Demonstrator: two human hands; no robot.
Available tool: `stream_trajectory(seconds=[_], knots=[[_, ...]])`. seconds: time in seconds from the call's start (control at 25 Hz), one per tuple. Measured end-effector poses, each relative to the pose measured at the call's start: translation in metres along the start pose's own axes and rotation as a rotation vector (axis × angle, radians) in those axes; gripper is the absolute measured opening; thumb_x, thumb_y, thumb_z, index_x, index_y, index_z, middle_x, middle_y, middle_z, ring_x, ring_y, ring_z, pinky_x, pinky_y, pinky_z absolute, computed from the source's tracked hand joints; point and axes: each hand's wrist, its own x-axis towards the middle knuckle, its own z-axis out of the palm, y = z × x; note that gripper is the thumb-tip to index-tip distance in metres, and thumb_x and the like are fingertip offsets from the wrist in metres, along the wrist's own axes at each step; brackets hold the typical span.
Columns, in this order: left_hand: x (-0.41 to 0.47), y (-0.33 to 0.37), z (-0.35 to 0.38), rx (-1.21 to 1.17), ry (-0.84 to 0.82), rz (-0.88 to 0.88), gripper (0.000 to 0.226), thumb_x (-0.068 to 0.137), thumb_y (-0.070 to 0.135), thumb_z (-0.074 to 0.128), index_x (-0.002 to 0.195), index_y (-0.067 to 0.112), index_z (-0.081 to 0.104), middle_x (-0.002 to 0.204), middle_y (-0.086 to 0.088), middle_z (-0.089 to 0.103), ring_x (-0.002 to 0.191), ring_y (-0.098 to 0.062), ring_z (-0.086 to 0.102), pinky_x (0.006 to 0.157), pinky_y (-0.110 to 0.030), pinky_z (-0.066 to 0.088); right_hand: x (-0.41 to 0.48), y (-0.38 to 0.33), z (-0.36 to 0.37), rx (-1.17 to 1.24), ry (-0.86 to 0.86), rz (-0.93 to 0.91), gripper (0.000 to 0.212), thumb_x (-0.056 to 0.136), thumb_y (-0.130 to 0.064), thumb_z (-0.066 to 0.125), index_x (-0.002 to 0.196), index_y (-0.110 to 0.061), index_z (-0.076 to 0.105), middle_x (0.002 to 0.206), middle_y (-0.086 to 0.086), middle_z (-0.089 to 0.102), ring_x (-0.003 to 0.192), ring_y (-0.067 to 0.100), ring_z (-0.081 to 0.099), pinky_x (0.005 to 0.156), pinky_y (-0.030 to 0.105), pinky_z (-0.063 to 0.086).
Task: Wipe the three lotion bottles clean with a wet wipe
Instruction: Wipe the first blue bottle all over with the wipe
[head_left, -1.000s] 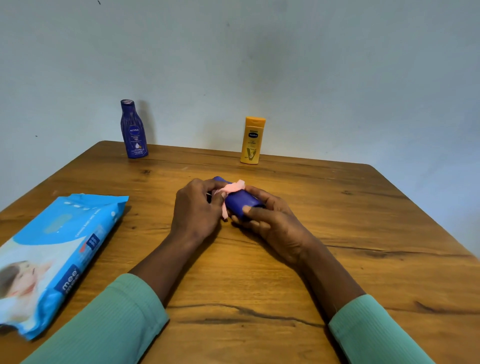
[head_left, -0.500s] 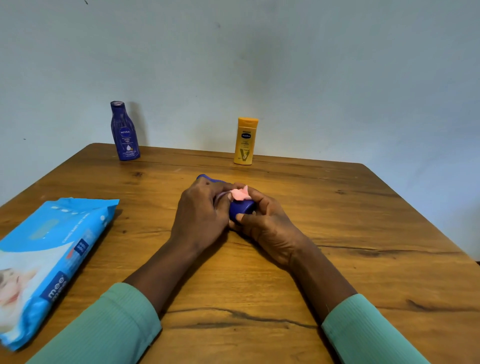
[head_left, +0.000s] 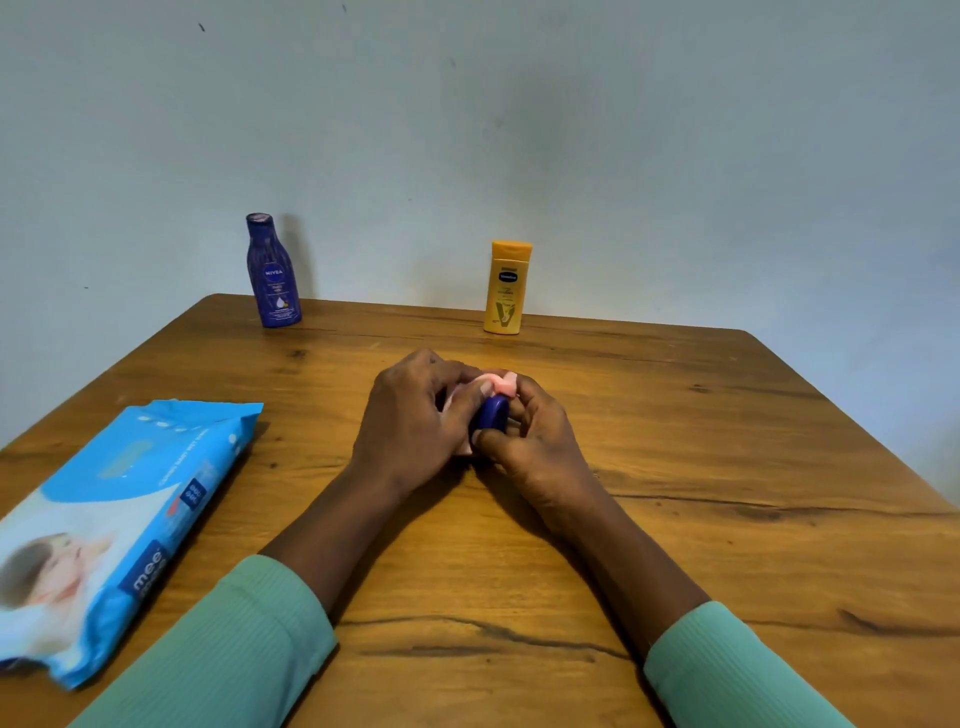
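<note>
A wooden bench (head_left: 727, 467) fills the lower half of the view. Its warm brown top is marked with dark grain lines, a few knots and a long dark streak close to the near edge. The far corners are rounded, and the bench stands against a plain, matte, pale grey-blue wall (head_left: 623, 156) with a few tiny dark specks.

At the middle of the bench both hands meet around a small dark blue bottle (head_left: 493, 413). It points roughly end-on to the camera, so only its rounded end shows between them. The right hand (head_left: 540, 457) grips it, with the thumb across the near end and the fingers (head_left: 524, 400) curled over the far side. The left hand (head_left: 415, 415) has its fingers curled round a pale pink wipe (head_left: 501, 383) and presses it against the bottle's left side and top. A bunched fold of the wipe sticks up just above the bottle. The hands hide the bottle's underside, so I cannot tell whether it touches the wood.

Well behind the small dark blue bottle and to its left, a blue Nivea bottle (head_left: 274, 273) stands upright near the back edge. Behind it and barely to the right, a yellow Vaseline bottle (head_left: 506, 288) also stands upright near that edge. To the left of the small dark blue bottle and nearer the camera, a light blue wet-wipe pack (head_left: 119, 519) marked "mee" lies flat, running off the left side of the view. Mint-green ribbed sleeves (head_left: 223, 649) cover both forearms at the bottom.
</note>
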Motion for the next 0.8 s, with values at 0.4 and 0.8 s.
stream_trajectory(seconds=[0.4,0.8], knots=[[0.007,-0.048,-0.031,0.098,0.109,-0.399,0.029,0.101,0.029,0.065,0.125,0.015,0.073,0.093,0.002,0.074,0.088,-0.005,0.062,0.071,-0.014,0.037,-0.002,0.003,0.018,-0.296,0.078,-0.104,0.048,0.093,0.011,0.06,0.129,-0.02,0.07,0.123,-0.004,0.063,0.102,0.013,0.067,0.085,0.028,0.061],[-0.013,-0.011,-0.003,-0.078,-0.048,-0.118,0.025,0.095,0.031,0.072,0.12,0.028,0.077,0.103,0.009,0.069,0.09,-0.003,0.063,0.072,-0.013,0.044,0.013,0.005,-0.006,0.183,0.063,0.128,0.07,0.089,0.016,0.066,0.15,-0.016,0.051,0.139,0.015,0.063,0.116,0.03,0.073,0.099,0.044,0.06]])
